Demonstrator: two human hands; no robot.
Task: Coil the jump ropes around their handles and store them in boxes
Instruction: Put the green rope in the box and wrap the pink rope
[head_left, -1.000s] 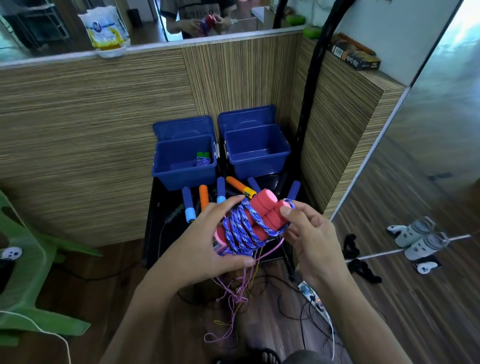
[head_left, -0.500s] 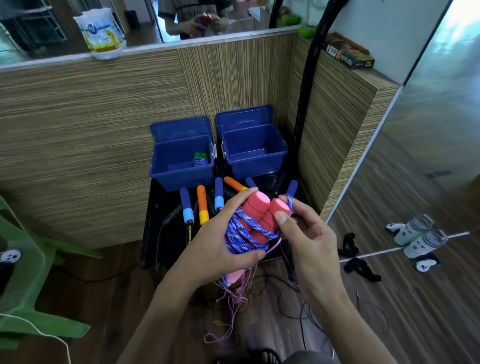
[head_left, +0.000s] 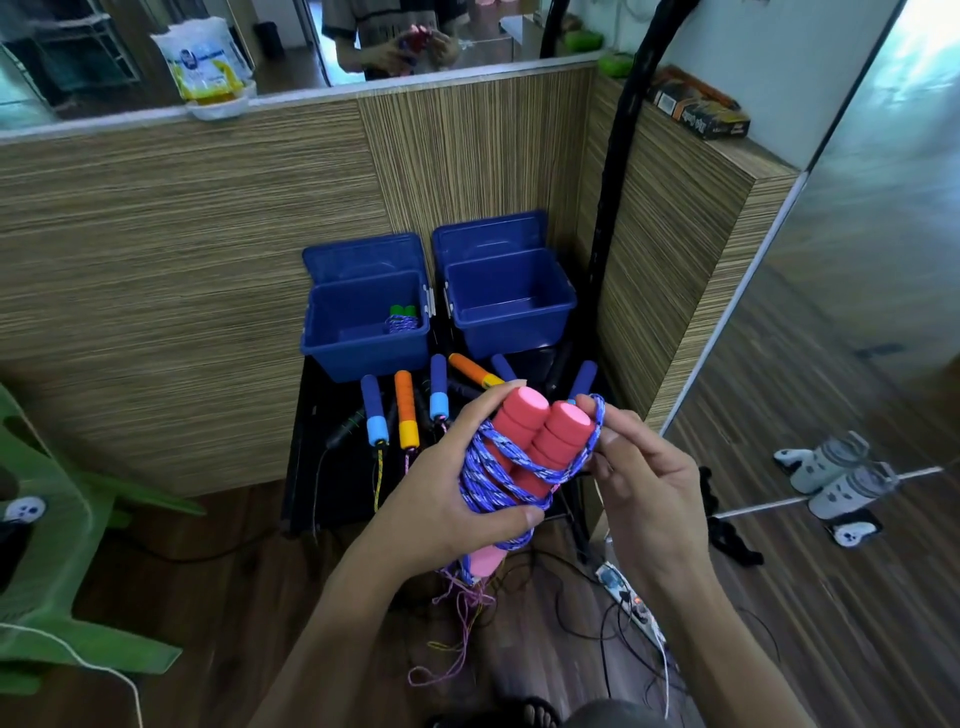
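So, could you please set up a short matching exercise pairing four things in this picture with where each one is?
Things:
1. red foam handles
2. green-handled jump rope
3. right blue box
4. snack bag

Places:
A. on the ledge atop the wooden partition
B. in the left blue box
C. gripped in the left hand
D. nearest the black pole

Pairs: 1-C, 2-B, 3-D, 4-A
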